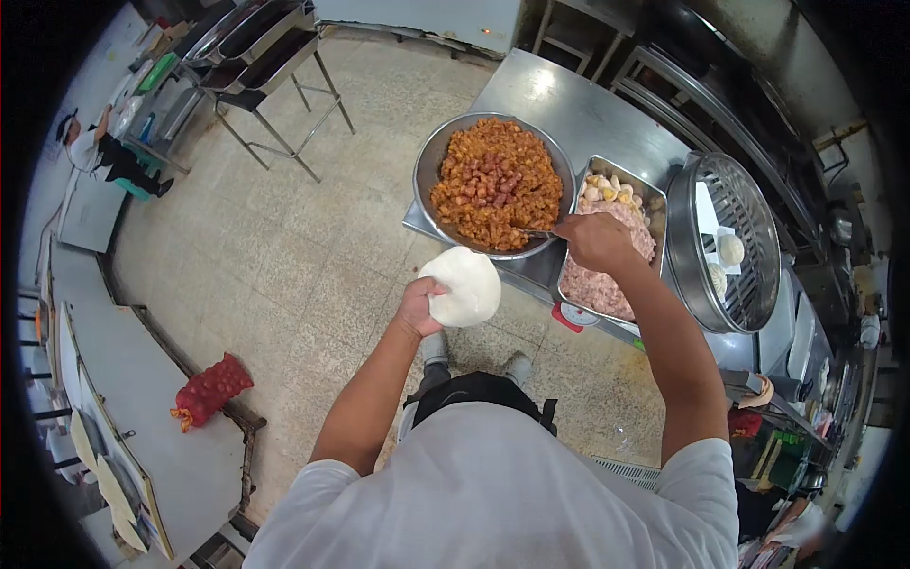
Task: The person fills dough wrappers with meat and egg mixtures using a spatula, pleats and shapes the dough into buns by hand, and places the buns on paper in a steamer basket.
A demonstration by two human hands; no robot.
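Observation:
My left hand [419, 305] holds a flat round dough wrapper [466, 287] by its left side, thumb on top. To the right, my right hand [597, 241] is closed around the handle of a metal spoon [538, 233], whose end dips into an orange-brown filling at the near rim of a large steel bowl [425, 213]. Reddish meat cubes [488, 183] lie on top of the filling [464, 152]. Partly under my right arm stands a rectangular metal tray [665, 204] with ground meat [592, 284] and several pale yellowish pieces [611, 187] that look like eggs.
On the steel table [512, 85], a round steamer [697, 294] holds white buns on paper. A red scale [567, 318] sits beneath the tray's near edge. Left on the floor lies a red mesh sack [213, 390]. Another person [100, 152] sits far left near a metal stand [275, 66].

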